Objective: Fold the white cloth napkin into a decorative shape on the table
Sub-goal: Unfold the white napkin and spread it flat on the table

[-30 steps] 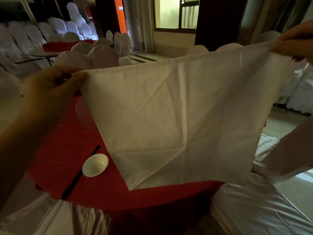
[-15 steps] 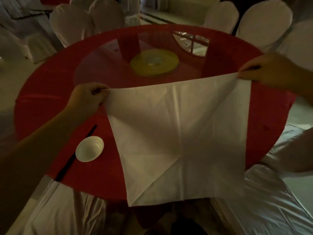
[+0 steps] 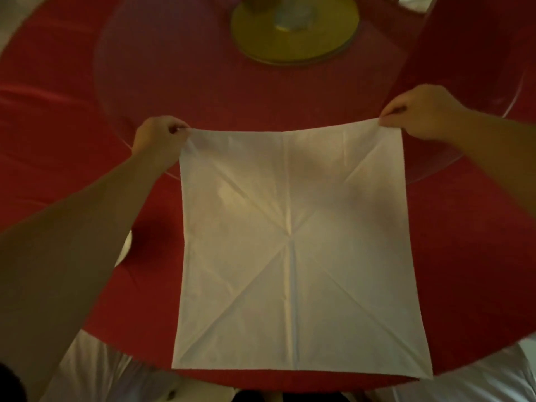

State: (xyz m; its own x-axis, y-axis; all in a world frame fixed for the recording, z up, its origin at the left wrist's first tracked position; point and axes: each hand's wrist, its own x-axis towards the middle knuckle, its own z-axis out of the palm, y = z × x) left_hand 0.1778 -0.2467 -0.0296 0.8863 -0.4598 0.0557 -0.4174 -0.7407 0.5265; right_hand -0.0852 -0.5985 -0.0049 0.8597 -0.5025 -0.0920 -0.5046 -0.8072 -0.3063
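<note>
White napkin [image 3: 298, 256] between pinching hands

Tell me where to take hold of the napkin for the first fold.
Probably a near corner of the napkin, pinched from the table edge. It lies spread flat, creases run to its corners, and the left hand and right hand already pinch the far ones.

Bare forearms [image 3: 72, 256], no sleeves showing
</note>
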